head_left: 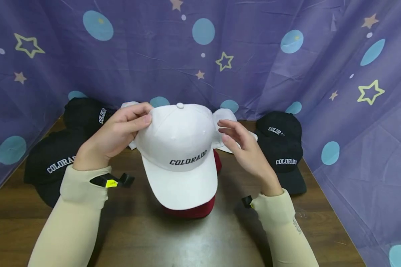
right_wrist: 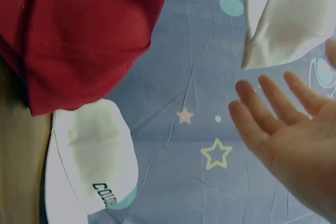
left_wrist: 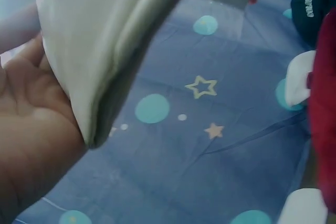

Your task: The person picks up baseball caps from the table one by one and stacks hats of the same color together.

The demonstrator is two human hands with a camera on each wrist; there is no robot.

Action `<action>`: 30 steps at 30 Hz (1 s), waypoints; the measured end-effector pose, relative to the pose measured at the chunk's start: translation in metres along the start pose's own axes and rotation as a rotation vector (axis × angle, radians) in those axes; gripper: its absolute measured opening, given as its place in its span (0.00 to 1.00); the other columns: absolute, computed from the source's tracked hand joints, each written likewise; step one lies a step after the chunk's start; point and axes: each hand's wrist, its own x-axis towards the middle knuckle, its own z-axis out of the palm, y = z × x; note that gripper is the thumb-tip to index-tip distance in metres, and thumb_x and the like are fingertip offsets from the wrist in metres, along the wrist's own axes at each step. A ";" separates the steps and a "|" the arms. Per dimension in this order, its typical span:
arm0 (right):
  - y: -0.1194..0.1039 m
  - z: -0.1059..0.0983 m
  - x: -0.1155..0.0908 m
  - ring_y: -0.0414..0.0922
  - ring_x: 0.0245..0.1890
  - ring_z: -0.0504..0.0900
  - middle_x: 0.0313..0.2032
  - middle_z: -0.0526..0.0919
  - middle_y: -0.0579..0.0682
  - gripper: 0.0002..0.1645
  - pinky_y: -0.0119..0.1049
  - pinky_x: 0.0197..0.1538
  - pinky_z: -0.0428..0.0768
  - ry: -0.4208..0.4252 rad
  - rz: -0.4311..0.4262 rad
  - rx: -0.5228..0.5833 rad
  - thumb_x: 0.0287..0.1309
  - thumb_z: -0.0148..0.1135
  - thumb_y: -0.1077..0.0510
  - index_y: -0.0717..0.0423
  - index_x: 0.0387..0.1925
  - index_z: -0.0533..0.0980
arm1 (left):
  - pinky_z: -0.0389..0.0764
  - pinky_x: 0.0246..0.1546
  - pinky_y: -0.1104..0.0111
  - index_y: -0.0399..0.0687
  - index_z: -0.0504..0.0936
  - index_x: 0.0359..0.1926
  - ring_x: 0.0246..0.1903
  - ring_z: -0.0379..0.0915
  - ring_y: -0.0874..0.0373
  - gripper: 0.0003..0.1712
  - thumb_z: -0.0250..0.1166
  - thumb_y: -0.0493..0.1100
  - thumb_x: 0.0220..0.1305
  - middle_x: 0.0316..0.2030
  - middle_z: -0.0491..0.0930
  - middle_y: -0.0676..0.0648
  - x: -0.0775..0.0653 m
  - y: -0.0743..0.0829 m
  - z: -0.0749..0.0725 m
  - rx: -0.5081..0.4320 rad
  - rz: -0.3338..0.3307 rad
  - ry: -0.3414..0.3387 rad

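Observation:
A white baseball cap with dark COLORADO lettering is held up in the middle of the head view, its brim toward me. My left hand pinches the cap's left side between thumb and fingers. In the left wrist view, the white cap lies against that palm. Off the cap's right side is my right hand, fingers spread and apart from it, as the right wrist view of the hand shows. Beneath the held cap, a red cap is mostly hidden.
Black COLORADO caps lie at the left and overlap at the right of the wooden table. Behind the held cap, another white cap is partly hidden. A purple patterned curtain surrounds the table's back and sides.

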 end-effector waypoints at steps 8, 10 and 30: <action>0.001 0.008 -0.002 0.49 0.72 0.73 0.71 0.74 0.54 0.44 0.43 0.71 0.76 -0.153 0.030 0.191 0.74 0.64 0.39 0.52 0.80 0.62 | 0.81 0.43 0.69 0.45 0.81 0.50 0.44 0.78 0.61 0.18 0.44 0.30 0.81 0.43 0.82 0.52 -0.012 -0.023 0.002 -0.123 -0.004 -0.156; 0.002 0.009 -0.002 0.50 0.68 0.76 0.68 0.77 0.55 0.46 0.41 0.68 0.78 -0.167 0.044 0.201 0.70 0.67 0.37 0.53 0.79 0.64 | 0.80 0.45 0.69 0.46 0.81 0.50 0.45 0.78 0.61 0.18 0.44 0.31 0.82 0.44 0.82 0.52 -0.014 -0.028 0.001 -0.133 -0.020 -0.166; 0.003 0.038 -0.001 0.49 0.46 0.83 0.51 0.82 0.53 0.21 0.36 0.50 0.83 -0.204 0.123 0.096 0.71 0.71 0.55 0.56 0.59 0.74 | 0.78 0.55 0.71 0.46 0.83 0.58 0.53 0.76 0.60 0.16 0.50 0.34 0.83 0.54 0.84 0.52 -0.042 -0.051 -0.026 -0.035 -0.178 -0.006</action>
